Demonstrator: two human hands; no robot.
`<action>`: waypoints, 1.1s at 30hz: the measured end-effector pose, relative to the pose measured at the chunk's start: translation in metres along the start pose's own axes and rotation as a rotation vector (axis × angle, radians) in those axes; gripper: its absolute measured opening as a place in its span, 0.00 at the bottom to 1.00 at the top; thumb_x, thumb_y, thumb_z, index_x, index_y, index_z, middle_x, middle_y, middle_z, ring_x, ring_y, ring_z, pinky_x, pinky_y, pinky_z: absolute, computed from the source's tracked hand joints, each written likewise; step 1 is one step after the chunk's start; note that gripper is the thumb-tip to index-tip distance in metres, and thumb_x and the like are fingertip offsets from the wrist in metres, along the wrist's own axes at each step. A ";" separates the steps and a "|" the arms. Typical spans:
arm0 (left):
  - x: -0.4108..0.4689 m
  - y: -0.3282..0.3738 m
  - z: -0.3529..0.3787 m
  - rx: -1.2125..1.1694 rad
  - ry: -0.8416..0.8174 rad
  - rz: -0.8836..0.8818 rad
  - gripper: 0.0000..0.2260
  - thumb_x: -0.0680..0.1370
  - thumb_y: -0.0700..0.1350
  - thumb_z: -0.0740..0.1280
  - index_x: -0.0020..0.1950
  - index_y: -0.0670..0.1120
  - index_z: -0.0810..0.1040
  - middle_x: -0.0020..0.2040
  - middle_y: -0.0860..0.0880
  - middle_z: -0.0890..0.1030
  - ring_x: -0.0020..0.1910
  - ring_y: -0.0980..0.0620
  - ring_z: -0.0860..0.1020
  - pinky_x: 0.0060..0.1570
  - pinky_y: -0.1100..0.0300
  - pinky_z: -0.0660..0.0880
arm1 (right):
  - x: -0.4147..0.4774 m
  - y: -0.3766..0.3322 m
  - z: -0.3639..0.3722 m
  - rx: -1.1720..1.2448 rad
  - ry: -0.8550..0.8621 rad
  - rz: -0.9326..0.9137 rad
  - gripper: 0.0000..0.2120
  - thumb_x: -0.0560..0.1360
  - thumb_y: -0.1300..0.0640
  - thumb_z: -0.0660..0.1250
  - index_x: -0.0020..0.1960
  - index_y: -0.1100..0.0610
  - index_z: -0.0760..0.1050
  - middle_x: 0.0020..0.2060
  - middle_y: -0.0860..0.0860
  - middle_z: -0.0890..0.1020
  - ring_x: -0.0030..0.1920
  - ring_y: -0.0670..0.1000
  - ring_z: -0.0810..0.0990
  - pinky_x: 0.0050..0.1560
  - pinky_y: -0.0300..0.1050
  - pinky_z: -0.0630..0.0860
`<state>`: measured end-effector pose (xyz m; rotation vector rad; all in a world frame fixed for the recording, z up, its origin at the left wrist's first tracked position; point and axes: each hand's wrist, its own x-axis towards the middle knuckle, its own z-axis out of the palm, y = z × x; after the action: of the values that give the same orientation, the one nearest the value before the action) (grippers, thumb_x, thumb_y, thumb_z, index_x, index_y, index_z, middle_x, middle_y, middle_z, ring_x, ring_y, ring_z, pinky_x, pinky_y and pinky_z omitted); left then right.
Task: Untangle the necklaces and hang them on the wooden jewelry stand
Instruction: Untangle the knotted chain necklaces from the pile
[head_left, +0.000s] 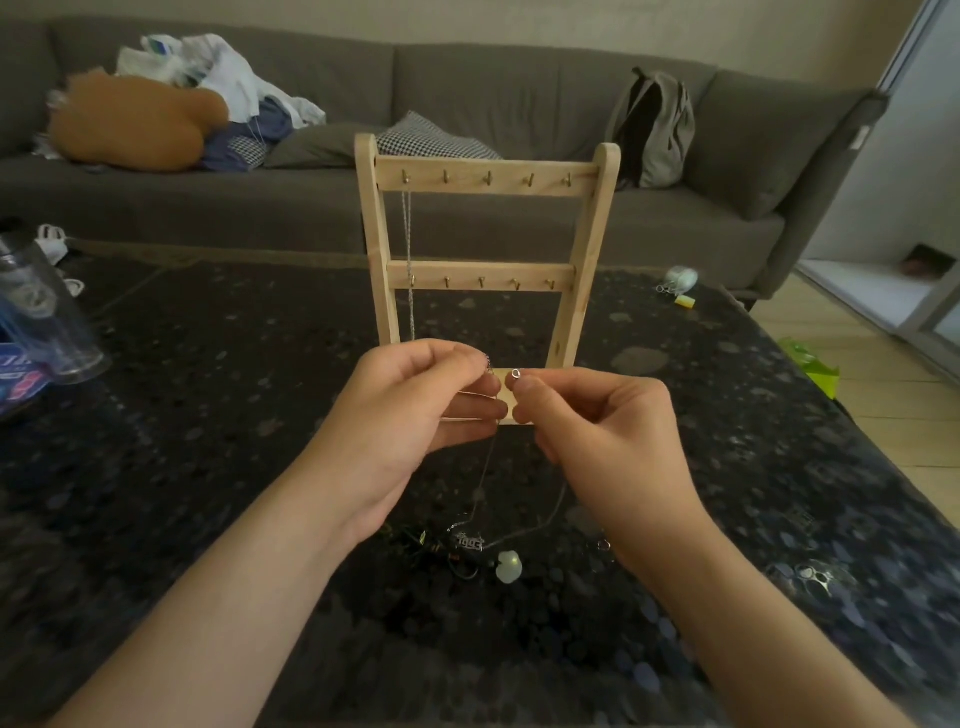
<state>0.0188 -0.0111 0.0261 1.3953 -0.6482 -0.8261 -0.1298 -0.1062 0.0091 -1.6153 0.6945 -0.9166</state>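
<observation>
The wooden jewelry stand (485, 182) rises upright on the dark table, with two rails of small hooks. One silver chain (409, 260) hangs from the top rail's leftmost hook. In front of the stand's base, my left hand (415, 415) pinches one end of a thin silver necklace (480, 491) and my right hand (602, 431) pinches the other end, whose ring clasp (515, 373) shows at the fingertips. The chain droops to a "1993" pendant (470, 543) near the table. A dark tangle of cords (441, 556) and a pale green pendant (509, 566) lie below.
A clear plastic bottle (41, 312) and a blue packet (18, 379) sit at the table's left. Small items (680, 283) lie far right, a metal ring piece (815, 574) near right. A grey sofa (519, 93) with clothes and a backpack (657, 130) stands behind.
</observation>
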 end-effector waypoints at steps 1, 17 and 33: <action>0.000 0.000 0.000 -0.009 -0.005 -0.003 0.07 0.85 0.42 0.69 0.57 0.41 0.85 0.51 0.42 0.88 0.52 0.43 0.89 0.58 0.44 0.85 | -0.001 0.000 0.000 -0.001 -0.005 -0.020 0.07 0.82 0.59 0.73 0.49 0.55 0.90 0.30 0.46 0.85 0.29 0.40 0.78 0.32 0.31 0.72; 0.002 -0.005 -0.003 -0.074 -0.032 -0.006 0.07 0.82 0.38 0.71 0.60 0.42 0.85 0.53 0.42 0.89 0.54 0.44 0.89 0.55 0.49 0.85 | 0.003 0.005 0.000 -0.224 0.004 -0.200 0.06 0.82 0.55 0.73 0.48 0.48 0.87 0.34 0.49 0.86 0.33 0.51 0.81 0.33 0.44 0.77; -0.001 0.000 0.000 -0.144 -0.041 -0.105 0.09 0.83 0.38 0.70 0.63 0.39 0.82 0.52 0.41 0.89 0.53 0.44 0.89 0.56 0.48 0.85 | 0.001 0.011 0.003 -0.574 0.098 -0.544 0.05 0.79 0.59 0.76 0.54 0.53 0.88 0.40 0.39 0.79 0.42 0.40 0.80 0.43 0.27 0.72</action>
<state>0.0183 -0.0108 0.0263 1.2930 -0.5390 -0.9683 -0.1262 -0.1077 -0.0017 -2.3521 0.6262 -1.2663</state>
